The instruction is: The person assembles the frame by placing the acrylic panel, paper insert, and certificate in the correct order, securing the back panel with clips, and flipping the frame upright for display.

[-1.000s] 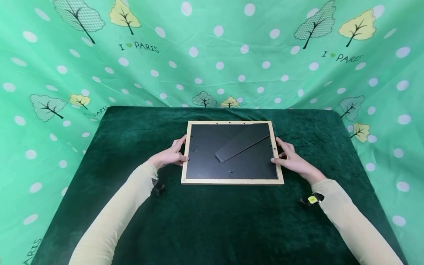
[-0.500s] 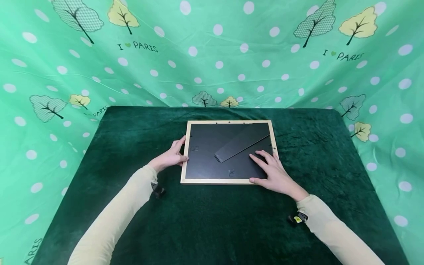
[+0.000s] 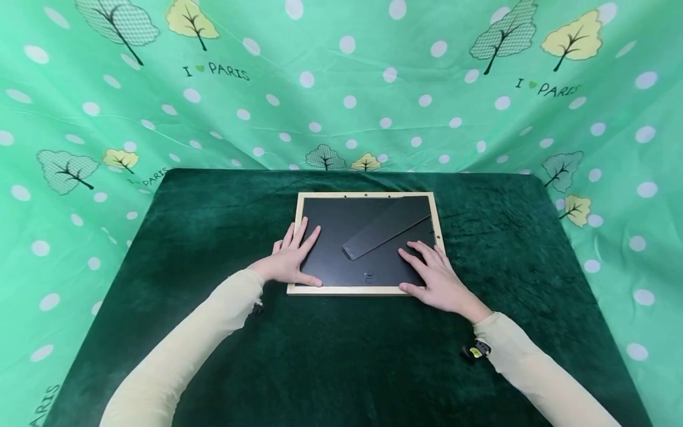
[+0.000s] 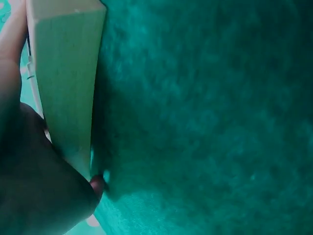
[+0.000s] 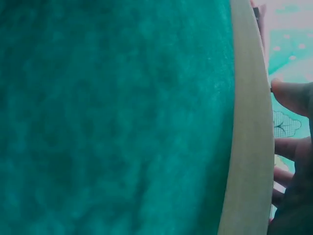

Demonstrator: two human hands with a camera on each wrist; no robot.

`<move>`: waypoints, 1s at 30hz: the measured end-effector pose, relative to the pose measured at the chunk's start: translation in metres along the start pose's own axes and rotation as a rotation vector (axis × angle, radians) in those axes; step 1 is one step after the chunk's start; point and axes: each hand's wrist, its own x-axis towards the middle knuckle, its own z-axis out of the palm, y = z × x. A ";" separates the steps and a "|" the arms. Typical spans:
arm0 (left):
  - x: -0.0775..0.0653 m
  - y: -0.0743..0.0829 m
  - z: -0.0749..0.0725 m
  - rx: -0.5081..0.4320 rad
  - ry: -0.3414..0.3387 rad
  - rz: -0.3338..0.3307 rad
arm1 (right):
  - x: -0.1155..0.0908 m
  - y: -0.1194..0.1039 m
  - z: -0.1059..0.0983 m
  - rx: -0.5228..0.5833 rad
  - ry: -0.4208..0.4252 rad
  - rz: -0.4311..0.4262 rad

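A picture frame [image 3: 331, 222] lies face down on the dark green cloth, its black back up and its light wooden border around it. Slanting across the back is a flat black stand leg [image 3: 381, 234]. My left hand [image 3: 285, 261] rests on the lower left of the frame, fingers spread, thumb on the near border. At the lower right my right hand [image 3: 440, 281] rests with fingers spread over the backboard and its thumb by the near border. Both wrist views show the frame's wooden side close up, with part of the left hand [image 4: 44, 186] and right hand [image 5: 296, 196] beside it.
Dark green velvety cloth [image 3: 331, 362] covers the table. Behind it and at both sides hangs a light green curtain [image 3: 373, 65] with white dots and printed trees. Each wrist wears a small dark camera [image 3: 475, 351].
My right hand has left the frame's right side and moved onto its lower right corner. Later, my left hand has gone from gripping the left edge to lying spread on the lower left.
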 end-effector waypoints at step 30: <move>-0.002 0.003 0.001 0.071 -0.030 -0.010 | 0.022 -0.012 -0.013 -0.071 -0.157 0.321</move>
